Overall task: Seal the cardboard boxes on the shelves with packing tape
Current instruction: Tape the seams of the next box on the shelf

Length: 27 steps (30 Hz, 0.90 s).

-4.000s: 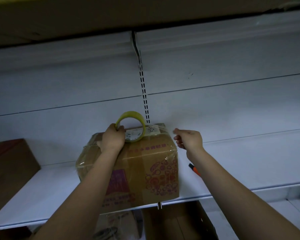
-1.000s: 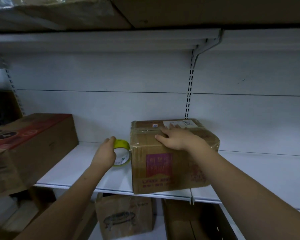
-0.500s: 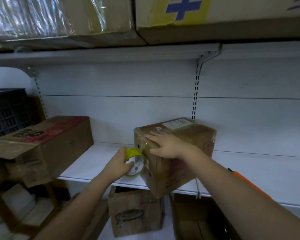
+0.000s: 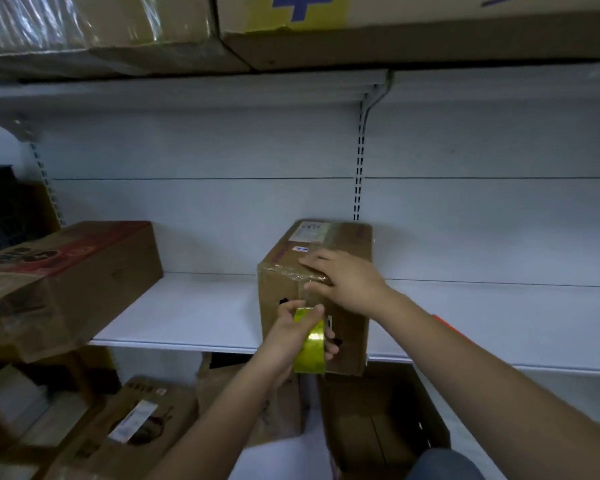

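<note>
A brown cardboard box (image 4: pixel 349 237) with a white label on top stands at the front edge of the white middle shelf (image 4: pixel 194 313). My right hand (image 4: pixel 343 280) lies flat over its near top edge, fingers spread on crinkled clear tape. My left hand (image 4: pixel 291 336) grips a yellow-green roll of packing tape (image 4: pixel 309 344) against the box's front face, below the right hand. The roll is seen edge-on and hides part of the front face.
A long brown box with a red top (image 4: pixel 66 282) lies on the shelf at left. More boxes (image 4: pixel 136 427) sit below. Large boxes (image 4: pixel 395 26) rest on the upper shelf. An orange object (image 4: pixel 445 327) shows behind my right forearm.
The box has been turned so a narrow face points at me. My left hand has brought the tape roll from the box's left side onto its front face. The right hand stayed on top.
</note>
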Each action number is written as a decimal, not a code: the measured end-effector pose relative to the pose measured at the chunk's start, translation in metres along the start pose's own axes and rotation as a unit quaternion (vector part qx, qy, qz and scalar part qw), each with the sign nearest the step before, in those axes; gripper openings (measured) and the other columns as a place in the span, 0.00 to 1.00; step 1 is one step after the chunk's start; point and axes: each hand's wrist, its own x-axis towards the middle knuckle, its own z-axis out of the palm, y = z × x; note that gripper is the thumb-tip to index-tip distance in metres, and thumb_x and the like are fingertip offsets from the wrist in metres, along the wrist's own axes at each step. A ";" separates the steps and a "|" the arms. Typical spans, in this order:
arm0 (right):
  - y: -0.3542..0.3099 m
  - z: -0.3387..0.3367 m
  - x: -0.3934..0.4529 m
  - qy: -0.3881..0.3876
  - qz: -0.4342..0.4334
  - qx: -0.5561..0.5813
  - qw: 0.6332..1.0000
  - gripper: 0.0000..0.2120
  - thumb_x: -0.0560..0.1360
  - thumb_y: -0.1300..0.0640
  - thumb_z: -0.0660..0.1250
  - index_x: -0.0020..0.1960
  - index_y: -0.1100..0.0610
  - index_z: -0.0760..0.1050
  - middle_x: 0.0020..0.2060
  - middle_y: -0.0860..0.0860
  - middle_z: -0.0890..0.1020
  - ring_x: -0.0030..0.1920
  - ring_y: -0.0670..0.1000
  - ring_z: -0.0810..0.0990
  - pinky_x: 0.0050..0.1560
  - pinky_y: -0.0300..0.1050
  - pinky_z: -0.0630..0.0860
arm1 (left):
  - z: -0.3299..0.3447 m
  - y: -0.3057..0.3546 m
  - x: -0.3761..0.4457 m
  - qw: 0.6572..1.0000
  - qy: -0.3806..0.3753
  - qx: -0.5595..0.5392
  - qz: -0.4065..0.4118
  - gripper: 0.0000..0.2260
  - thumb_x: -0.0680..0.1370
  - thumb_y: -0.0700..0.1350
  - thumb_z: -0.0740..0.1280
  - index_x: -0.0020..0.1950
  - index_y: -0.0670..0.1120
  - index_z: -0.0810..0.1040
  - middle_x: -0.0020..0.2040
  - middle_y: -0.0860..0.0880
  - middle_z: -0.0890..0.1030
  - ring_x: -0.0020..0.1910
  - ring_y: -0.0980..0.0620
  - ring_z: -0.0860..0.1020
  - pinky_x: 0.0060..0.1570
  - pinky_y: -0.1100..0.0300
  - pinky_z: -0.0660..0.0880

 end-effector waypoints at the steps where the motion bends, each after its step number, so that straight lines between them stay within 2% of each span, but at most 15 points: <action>1: 0.003 0.006 -0.002 0.028 -0.011 -0.019 0.999 0.25 0.79 0.39 0.60 0.74 0.44 0.67 0.71 0.41 0.71 0.68 0.47 0.70 0.60 0.46 0.70 | 0.007 0.001 0.000 1.000 0.002 -0.004 0.004 0.18 0.82 0.45 0.66 0.67 0.44 0.62 0.36 0.39 0.82 0.29 0.43 0.80 0.28 0.55 0.78; 4: 0.018 0.014 0.002 0.076 -0.030 -0.016 0.997 0.21 0.80 0.43 0.61 0.72 0.43 0.70 0.70 0.41 0.73 0.70 0.47 0.71 0.65 0.49 0.71 | 0.019 0.005 0.010 1.000 0.007 0.004 0.003 0.15 0.83 0.46 0.65 0.65 0.42 0.66 0.36 0.40 0.83 0.28 0.46 0.81 0.28 0.57 0.78; 7: 0.035 0.018 0.007 0.054 -0.025 -0.038 0.997 0.20 0.82 0.46 0.58 0.74 0.42 0.68 0.72 0.40 0.70 0.73 0.45 0.66 0.73 0.52 0.60 | 0.032 0.011 0.021 1.000 -0.005 0.013 -0.008 0.10 0.83 0.46 0.64 0.57 0.40 0.72 0.37 0.40 0.83 0.28 0.47 0.81 0.28 0.58 0.79; 9: 0.046 0.014 0.002 0.054 -0.042 -0.051 0.996 0.21 0.83 0.46 0.54 0.76 0.44 0.64 0.73 0.41 0.68 0.74 0.45 0.65 0.75 0.53 0.53 | 0.042 0.010 0.028 1.000 -0.007 0.008 -0.012 0.09 0.83 0.45 0.64 0.52 0.38 0.74 0.36 0.40 0.83 0.27 0.47 0.80 0.27 0.58 0.78; 11: 0.062 0.012 -0.016 0.110 -0.025 -0.045 0.993 0.22 0.84 0.47 0.51 0.77 0.47 0.63 0.73 0.45 0.70 0.73 0.48 0.68 0.74 0.54 0.56 | 0.050 0.005 0.034 1.000 0.004 -0.011 -0.009 0.08 0.83 0.42 0.64 0.52 0.37 0.73 0.34 0.39 0.82 0.24 0.47 0.78 0.25 0.59 0.76; 14: 0.111 0.029 -0.064 0.233 0.149 -0.007 0.961 0.20 0.82 0.57 0.57 0.74 0.56 0.69 0.67 0.54 0.77 0.64 0.56 0.76 0.66 0.51 0.69 | 0.054 -0.001 0.042 0.999 0.010 -0.039 -0.001 0.06 0.82 0.40 0.64 0.56 0.38 0.71 0.33 0.39 0.80 0.22 0.47 0.76 0.23 0.60 0.74; 15: 0.128 0.039 -0.084 0.216 0.228 0.005 0.949 0.20 0.82 0.57 0.58 0.74 0.58 0.68 0.67 0.56 0.76 0.64 0.58 0.76 0.64 0.51 0.70 | 0.054 -0.003 0.044 0.999 0.010 -0.042 0.001 0.07 0.82 0.39 0.65 0.57 0.38 0.71 0.33 0.39 0.80 0.22 0.47 0.76 0.23 0.60 0.74; 17: 0.155 0.063 -0.117 0.069 0.364 0.011 0.929 0.22 0.83 0.51 0.58 0.75 0.57 0.66 0.69 0.57 0.74 0.65 0.59 0.74 0.62 0.50 0.71 | 0.054 -0.004 0.047 0.999 0.009 -0.043 0.005 0.07 0.82 0.39 0.65 0.57 0.39 0.70 0.34 0.38 0.80 0.23 0.47 0.76 0.23 0.60 0.73; 18: 0.160 0.072 -0.128 -0.011 0.395 -0.011 0.919 0.23 0.83 0.49 0.58 0.76 0.55 0.64 0.67 0.57 0.75 0.64 0.59 0.74 0.59 0.50 0.71 | 0.054 -0.005 0.048 0.999 0.009 -0.042 0.004 0.07 0.82 0.39 0.65 0.57 0.38 0.71 0.34 0.38 0.80 0.23 0.47 0.76 0.24 0.60 0.73; 20: 0.164 0.087 -0.143 -0.099 0.380 -0.090 0.915 0.26 0.81 0.54 0.59 0.78 0.48 0.59 0.61 0.55 0.75 0.60 0.58 0.74 0.51 0.48 0.71 | 0.055 -0.006 0.048 0.999 0.013 -0.040 0.003 0.10 0.81 0.39 0.64 0.60 0.36 0.72 0.34 0.38 0.80 0.23 0.47 0.76 0.23 0.60 0.73; 22: 0.167 0.096 -0.147 -0.123 0.345 -0.150 0.918 0.32 0.78 0.60 0.60 0.79 0.47 0.54 0.63 0.55 0.71 0.60 0.58 0.71 0.47 0.47 0.66 | 0.055 -0.008 0.048 0.999 0.016 -0.044 0.007 0.13 0.81 0.39 0.64 0.63 0.34 0.71 0.34 0.38 0.79 0.23 0.47 0.75 0.23 0.60 0.73; 27: 0.172 0.103 -0.157 -0.100 0.383 -0.102 0.913 0.32 0.77 0.65 0.60 0.78 0.55 0.53 0.67 0.57 0.63 0.61 0.59 0.69 0.49 0.49 0.69 | 0.055 -0.007 0.044 0.998 0.016 -0.059 0.012 0.11 0.82 0.39 0.65 0.63 0.39 0.68 0.31 0.39 0.78 0.21 0.47 0.75 0.22 0.60 0.73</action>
